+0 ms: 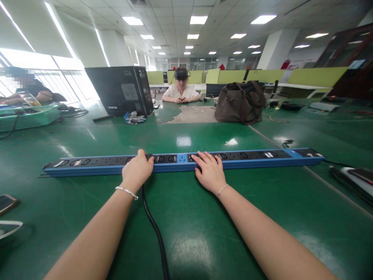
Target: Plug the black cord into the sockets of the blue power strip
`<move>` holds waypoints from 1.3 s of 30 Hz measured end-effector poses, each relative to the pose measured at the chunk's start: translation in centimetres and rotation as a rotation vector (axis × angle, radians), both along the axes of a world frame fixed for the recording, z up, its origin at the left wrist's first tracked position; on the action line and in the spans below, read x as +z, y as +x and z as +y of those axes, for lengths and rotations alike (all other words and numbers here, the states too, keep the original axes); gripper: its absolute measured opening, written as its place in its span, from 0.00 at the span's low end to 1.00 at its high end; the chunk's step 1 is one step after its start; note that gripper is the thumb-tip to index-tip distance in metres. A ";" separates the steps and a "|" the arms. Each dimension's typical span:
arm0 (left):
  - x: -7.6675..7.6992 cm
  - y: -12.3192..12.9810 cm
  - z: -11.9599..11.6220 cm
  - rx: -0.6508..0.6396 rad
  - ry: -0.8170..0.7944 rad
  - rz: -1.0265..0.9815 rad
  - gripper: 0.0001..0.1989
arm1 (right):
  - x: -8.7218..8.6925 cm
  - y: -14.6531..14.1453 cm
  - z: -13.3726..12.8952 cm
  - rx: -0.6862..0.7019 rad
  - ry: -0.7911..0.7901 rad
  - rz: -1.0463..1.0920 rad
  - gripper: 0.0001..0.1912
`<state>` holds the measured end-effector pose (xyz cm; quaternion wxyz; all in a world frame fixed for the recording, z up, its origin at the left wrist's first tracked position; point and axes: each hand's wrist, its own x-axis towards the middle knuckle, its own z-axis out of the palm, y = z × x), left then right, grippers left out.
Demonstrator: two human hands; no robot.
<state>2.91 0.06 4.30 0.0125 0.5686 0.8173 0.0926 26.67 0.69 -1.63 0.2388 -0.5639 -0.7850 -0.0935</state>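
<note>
A long blue and black power strip [182,158] lies across the green table, its sockets facing up. My left hand [137,169] is closed round a black plug at the strip, left of the light blue socket. From beneath that hand a thick black cable [157,229] runs down to the near edge of the view. Right of the light blue socket, my right hand [210,171] rests on the strip's top with its fingers spread.
On the green table [186,202] stand a black computer case [116,91], gloves [134,118] and a brown bag [240,103]. A green basket [29,116] is at left, a phone [8,203] nearer. People sit opposite and at far left. Devices lie at right.
</note>
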 end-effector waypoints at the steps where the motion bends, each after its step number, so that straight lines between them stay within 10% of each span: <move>1: 0.0 -0.1 0.0 -0.001 -0.001 -0.007 0.21 | 0.0 0.0 0.0 -0.001 -0.001 -0.005 0.23; 25: 0.5 -0.5 0.6 -0.047 -0.012 0.002 0.19 | 0.1 -0.2 -0.4 0.002 0.000 -0.062 0.22; 39: 4.2 -2.3 -0.2 0.013 0.092 -0.069 0.22 | 0.2 -0.5 -0.4 -0.016 -0.003 -0.034 0.24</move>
